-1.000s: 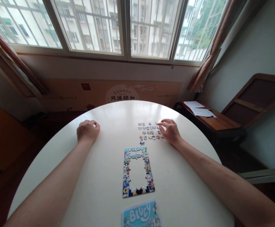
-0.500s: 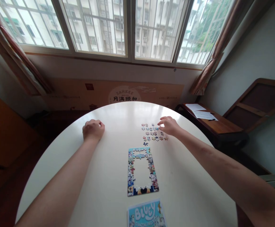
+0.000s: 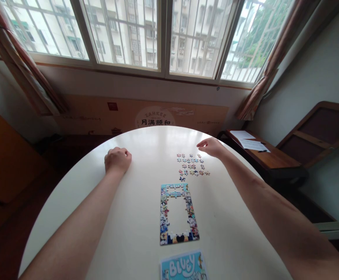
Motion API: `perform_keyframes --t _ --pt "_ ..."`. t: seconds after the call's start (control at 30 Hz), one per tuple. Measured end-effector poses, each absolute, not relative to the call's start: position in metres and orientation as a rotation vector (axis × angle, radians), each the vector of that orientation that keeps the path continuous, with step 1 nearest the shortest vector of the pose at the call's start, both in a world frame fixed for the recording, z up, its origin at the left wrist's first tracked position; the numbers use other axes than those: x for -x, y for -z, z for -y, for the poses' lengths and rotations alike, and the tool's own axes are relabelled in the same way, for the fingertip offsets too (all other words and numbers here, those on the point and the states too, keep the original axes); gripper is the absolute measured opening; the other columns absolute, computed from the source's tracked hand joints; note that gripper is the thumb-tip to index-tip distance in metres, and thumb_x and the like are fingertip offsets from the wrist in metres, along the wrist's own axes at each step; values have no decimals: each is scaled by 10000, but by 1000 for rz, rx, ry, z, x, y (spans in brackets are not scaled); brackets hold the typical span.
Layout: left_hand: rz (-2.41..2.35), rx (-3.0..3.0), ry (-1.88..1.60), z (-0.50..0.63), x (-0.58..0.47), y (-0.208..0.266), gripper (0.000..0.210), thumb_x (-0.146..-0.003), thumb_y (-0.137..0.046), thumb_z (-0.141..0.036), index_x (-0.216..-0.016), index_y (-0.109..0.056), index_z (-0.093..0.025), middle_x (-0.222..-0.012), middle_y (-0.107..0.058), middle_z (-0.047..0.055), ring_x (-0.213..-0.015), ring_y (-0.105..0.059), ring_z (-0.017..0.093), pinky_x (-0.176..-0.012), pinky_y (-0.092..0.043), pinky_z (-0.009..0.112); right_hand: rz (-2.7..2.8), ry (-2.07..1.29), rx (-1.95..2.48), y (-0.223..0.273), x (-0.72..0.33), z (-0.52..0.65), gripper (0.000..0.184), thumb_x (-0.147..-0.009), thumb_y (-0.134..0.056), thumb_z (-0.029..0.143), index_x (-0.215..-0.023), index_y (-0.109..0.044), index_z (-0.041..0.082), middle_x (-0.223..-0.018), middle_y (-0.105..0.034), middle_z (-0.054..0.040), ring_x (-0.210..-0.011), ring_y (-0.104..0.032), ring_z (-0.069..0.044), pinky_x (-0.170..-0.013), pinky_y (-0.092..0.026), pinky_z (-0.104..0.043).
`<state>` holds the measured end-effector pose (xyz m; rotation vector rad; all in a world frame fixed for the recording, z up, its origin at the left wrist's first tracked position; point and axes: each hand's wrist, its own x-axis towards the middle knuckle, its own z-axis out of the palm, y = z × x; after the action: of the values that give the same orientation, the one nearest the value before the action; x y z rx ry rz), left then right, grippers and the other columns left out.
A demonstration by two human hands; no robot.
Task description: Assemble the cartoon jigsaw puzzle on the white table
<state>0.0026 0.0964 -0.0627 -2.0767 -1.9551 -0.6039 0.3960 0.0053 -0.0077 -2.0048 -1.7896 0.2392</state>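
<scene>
My left hand [image 3: 117,160] rests on the white table as a loose fist, thumb side up, and nothing shows in it. On the right, my right hand [image 3: 212,147] hovers just beyond the loose jigsaw pieces [image 3: 191,166]. Its fingers are loosely bent, thumb and forefinger a little apart, with nothing visible between them. Those pieces lie in rough rows, one dark blue piece [image 3: 182,179] nearest me. Closer in is the partly assembled jigsaw puzzle [image 3: 164,217], a colourful border around a bare centre, with a joined strip across its upper part. Neither hand touches it.
A blue sheet or box marked "BLUEY" [image 3: 184,266] lies near me, cut off by the frame. The round white table [image 3: 128,217] curves away toward the window. A wooden side table [image 3: 274,155] with papers [image 3: 252,144] and pens stands to the right.
My right hand has drawn back, up and to the right, from the loose pieces, uncovering one at the far right of the rows. The left fist stays put; the view shifts slightly.
</scene>
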Motion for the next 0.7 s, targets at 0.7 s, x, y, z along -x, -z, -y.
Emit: perform_keyframes --t 0.7 --pt "2232 2108 923 -104 17 56 315 -844 -529 -367 -943 -773 -195 -996 -774 98 -918 -698 284 -839 -542 349 1928 -409 2112 26 -376 -3 173 -798 -730 242 -930 -833 197 -981 -796 -88 -882 -718 -229 -730 -509 -275"
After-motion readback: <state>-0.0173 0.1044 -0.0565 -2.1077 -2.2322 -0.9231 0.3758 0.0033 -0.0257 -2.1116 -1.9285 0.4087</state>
